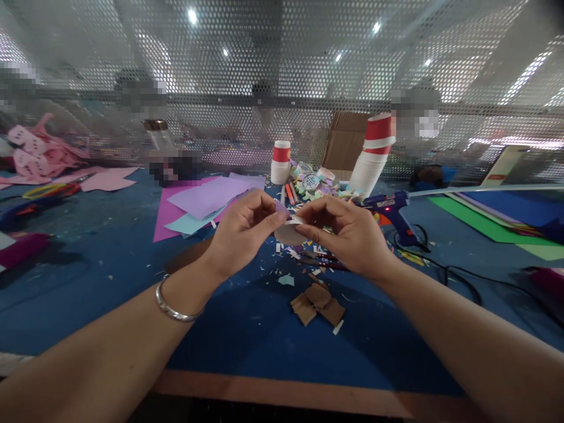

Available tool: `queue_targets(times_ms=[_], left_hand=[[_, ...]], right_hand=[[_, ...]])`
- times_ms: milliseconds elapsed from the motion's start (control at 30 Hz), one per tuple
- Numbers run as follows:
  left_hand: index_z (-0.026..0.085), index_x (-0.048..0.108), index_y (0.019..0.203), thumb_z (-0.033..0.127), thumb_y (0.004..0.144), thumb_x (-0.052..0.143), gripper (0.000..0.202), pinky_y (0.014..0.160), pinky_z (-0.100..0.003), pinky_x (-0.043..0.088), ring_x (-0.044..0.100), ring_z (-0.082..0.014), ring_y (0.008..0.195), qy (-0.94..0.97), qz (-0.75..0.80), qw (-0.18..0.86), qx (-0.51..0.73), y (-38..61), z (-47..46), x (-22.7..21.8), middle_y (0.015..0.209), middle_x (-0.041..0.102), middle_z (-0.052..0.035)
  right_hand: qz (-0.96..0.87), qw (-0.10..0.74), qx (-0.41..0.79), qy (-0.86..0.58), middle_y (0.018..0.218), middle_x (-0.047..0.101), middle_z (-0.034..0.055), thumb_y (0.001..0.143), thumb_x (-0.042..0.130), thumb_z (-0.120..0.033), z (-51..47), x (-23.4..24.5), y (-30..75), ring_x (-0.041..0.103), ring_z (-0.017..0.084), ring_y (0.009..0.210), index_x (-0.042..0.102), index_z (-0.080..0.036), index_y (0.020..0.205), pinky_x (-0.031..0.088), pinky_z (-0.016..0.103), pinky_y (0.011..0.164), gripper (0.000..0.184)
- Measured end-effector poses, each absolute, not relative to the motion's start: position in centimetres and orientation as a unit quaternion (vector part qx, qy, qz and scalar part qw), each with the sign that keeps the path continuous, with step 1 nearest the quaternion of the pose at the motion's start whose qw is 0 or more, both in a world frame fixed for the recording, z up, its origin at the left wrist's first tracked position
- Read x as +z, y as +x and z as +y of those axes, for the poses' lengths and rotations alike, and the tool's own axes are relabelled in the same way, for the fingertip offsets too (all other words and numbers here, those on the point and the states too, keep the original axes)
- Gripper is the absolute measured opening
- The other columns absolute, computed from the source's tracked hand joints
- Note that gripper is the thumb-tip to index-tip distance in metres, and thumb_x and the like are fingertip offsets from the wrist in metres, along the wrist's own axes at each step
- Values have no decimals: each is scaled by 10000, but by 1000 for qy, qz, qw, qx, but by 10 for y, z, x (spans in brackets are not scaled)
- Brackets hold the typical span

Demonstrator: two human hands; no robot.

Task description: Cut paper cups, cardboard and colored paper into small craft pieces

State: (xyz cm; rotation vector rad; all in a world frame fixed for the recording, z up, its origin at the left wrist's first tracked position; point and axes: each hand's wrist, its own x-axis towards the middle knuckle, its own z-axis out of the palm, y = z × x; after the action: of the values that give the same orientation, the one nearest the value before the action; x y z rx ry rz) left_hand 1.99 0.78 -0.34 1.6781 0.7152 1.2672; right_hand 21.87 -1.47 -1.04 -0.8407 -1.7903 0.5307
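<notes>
Both my hands meet above the blue table (88, 294) and pinch one small round white paper piece (288, 232). My left hand (244, 232), with a silver bangle on the wrist, grips its left edge with closed fingers; a bit of purple paper shows at the fingertips. My right hand (348, 235) pinches the right edge, its fingers curled. Below the hands lie several brown cardboard scraps (318, 302) and small paper snippets.
A blue glue gun (392, 211) with its black cord lies to the right. Stacks of red-and-white paper cups (374, 154) (281, 161), purple and pink sheets (207, 200), green sheets (484, 223) and a cardboard box (346, 141) stand behind. A perforated screen backs the table.
</notes>
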Motion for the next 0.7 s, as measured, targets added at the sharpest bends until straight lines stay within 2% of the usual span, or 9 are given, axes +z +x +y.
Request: queue_targets(times_ms=[267, 367, 533, 700], left_hand=[[187, 617, 799, 336, 858, 754, 210, 601, -222, 451, 524, -93, 648, 676, 286, 473, 488, 20, 9, -4, 744, 565, 18], [184, 639, 863, 332, 864, 756, 189, 645, -212, 494, 579, -94, 689, 687, 270, 488, 466, 20, 8, -4, 780, 607, 13], [175, 659, 922, 278, 749, 854, 281, 711, -253, 576, 686, -144, 783, 648, 282, 562, 430, 20, 13, -6, 844, 708, -16], [159, 627, 848, 224, 697, 872, 295, 696, -279, 609, 704, -156, 770, 540, 308, 605, 498, 22, 16, -4, 842, 738, -33]], right_hand=[[-749, 511, 230, -353, 861, 718, 22, 864, 774, -367, -14, -12, 220, 666, 145, 737, 706, -197, 946, 566, 289, 674, 201], [-745, 512, 242, -353, 856, 723, 26, 860, 775, -397, -14, -11, 220, 661, 148, 734, 707, -194, 939, 560, 292, 663, 228], [-727, 512, 268, -370, 900, 742, 40, 847, 779, -447, -12, -10, 222, 678, 164, 778, 712, -198, 965, 572, 306, 683, 284], [-701, 504, 318, -393, 942, 749, 61, 784, 830, -464, -7, -14, 225, 700, 197, 850, 684, -196, 1051, 588, 349, 735, 406]])
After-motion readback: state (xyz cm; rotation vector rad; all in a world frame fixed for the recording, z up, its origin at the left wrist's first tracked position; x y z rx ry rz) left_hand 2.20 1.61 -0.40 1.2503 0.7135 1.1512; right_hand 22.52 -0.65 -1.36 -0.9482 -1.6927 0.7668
